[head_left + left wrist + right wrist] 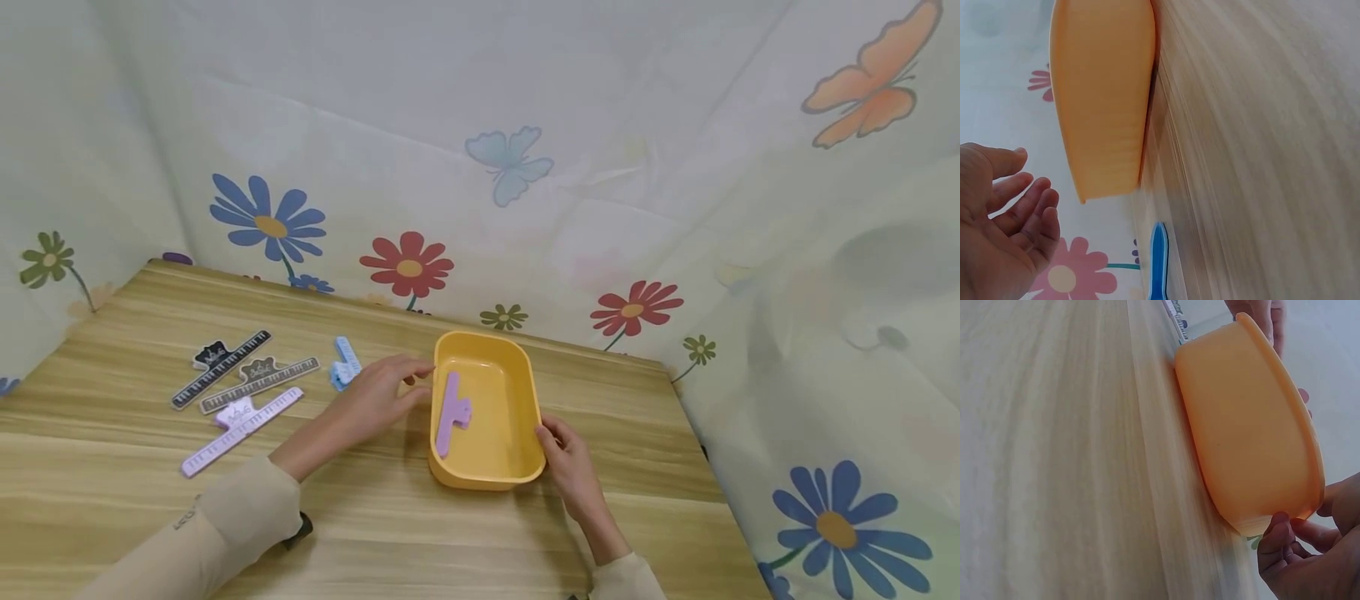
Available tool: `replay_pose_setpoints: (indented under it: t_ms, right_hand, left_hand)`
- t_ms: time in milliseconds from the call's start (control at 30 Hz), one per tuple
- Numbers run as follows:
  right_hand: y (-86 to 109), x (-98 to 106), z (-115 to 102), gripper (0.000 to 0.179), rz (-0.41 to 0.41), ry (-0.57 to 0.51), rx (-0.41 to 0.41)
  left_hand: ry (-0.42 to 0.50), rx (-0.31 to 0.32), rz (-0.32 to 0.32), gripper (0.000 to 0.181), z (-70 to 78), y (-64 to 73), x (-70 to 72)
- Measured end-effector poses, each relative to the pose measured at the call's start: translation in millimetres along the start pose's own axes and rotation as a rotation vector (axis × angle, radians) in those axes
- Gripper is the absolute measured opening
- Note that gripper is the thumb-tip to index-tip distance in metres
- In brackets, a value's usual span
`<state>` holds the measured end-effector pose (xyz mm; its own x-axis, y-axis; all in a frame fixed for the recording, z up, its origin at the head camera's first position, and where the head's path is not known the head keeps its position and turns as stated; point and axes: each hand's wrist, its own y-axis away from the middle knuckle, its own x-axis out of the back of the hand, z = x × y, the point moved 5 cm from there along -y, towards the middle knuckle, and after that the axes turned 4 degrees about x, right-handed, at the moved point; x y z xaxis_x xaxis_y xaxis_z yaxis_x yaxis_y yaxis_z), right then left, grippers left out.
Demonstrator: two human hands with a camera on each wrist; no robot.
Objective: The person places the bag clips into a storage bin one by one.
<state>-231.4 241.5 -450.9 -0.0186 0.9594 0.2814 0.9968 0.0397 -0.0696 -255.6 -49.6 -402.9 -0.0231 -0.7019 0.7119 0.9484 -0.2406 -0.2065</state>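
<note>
A yellow plastic bin (493, 481) stands on the table with a purple clip (450, 417) lying inside along its left wall. My right hand (572, 467) holds the bin's right side near the front corner, thumb at the rim and fingers against the outer wall. In the right wrist view this hand (1316, 550) pinches the bin's edge (1247, 425). Beside the left rim is my left hand (378, 392), its fingers loosely bent. The left wrist view shows that hand (1010, 219) holding nothing, apart from the bin (1104, 100).
Left of the bin lie several piano-keyboard clips: a black one (220, 371), a grey one (262, 383) and a light purple one (243, 429). A blue clip (345, 362) lies just behind my left hand. A flower-printed cloth (525, 250) surrounds the wooden table (360, 542).
</note>
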Motion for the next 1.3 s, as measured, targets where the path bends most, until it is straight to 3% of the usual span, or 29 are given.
replay_pose_setpoints:
  t_ms: [267,500,700,1033,1300]
  right_hand:
    - [0.0,1.1,1.5,0.034,0.005,0.007,-0.001]
    - [1.3,0.7,0.3,0.034,0.006,0.002,0.013]
    - [1.4,1.1,-0.4,0.035,-0.007,-0.009,-0.002]
    - [11.1,-2.9,-27.9,0.035,-0.047,-0.002,-0.011]
    - [6.9,-1.2,-18.8,0.035,-0.05,-0.017,-0.016]
  left_hand:
    - [-0.018,-0.008,0.035,0.039,-10.0,7.0,17.8]
    - [-0.035,0.018,0.043,0.042,-30.5,17.8,37.5]
    - [-0.048,-0.001,0.071,0.04,-40.1,23.1,51.2]
    - [-0.063,0.02,0.091,0.038,-57.9,38.3,69.1]
    - [-0.098,0.016,0.143,0.037,-73.3,51.5,87.4]
